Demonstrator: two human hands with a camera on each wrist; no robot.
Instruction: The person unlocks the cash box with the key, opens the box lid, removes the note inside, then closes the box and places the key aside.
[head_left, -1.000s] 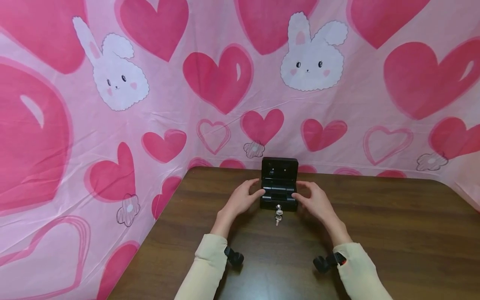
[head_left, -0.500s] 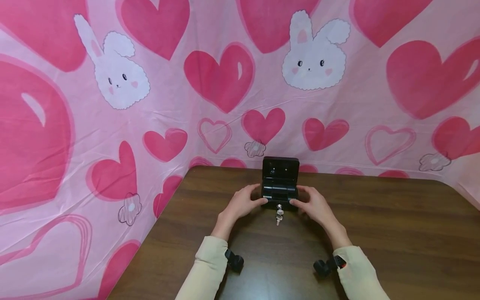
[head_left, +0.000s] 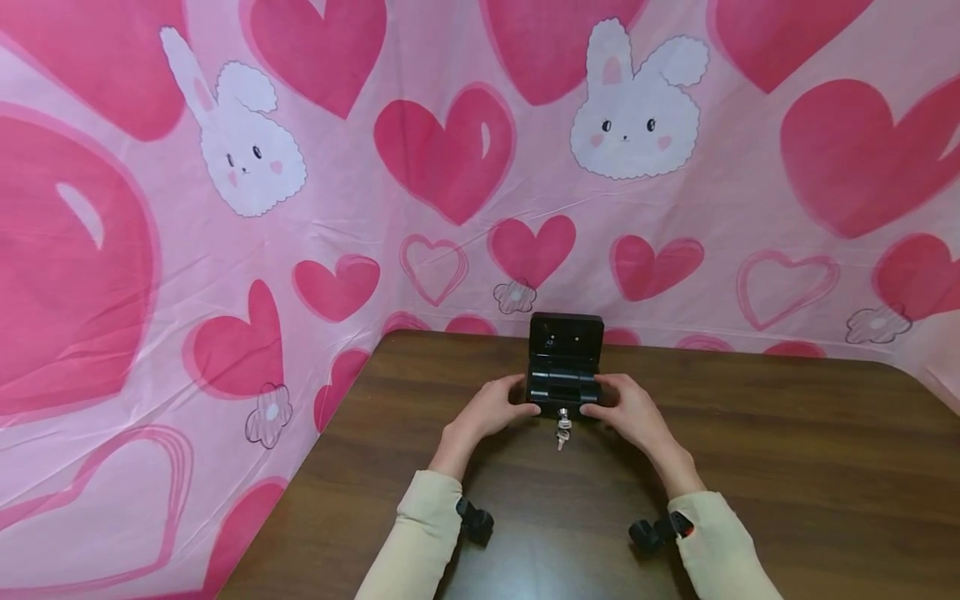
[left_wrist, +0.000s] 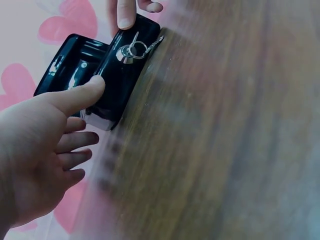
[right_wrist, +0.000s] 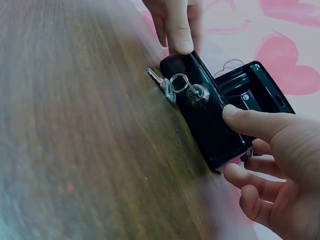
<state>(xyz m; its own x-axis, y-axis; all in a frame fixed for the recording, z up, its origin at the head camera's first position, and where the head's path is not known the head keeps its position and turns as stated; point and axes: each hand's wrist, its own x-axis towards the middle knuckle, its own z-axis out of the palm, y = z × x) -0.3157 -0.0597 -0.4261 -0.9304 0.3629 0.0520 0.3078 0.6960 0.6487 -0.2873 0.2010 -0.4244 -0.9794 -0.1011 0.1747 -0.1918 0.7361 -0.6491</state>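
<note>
A: Since the earlier frame, your hands have closed in on the cash box (head_left: 564,385).

B: Left hand (head_left: 489,408) and right hand (head_left: 628,412) flank it, thumbs pressing its front, fingers loosely spread. Keys (head_left: 562,430) hang between; lid (head_left: 566,336) upright beyond.

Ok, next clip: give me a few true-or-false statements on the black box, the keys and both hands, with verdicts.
1. The black box stands with its lid raised. True.
2. Keys hang from the lock on its front. True.
3. The left hand holds the keys. False: its thumb rests on the box's front left corner.
4. The right hand lies flat on the table, apart from the box. False: its thumb touches the box's front right.
5. The box sits on a pink cloth. False: it sits on the brown table.
</note>
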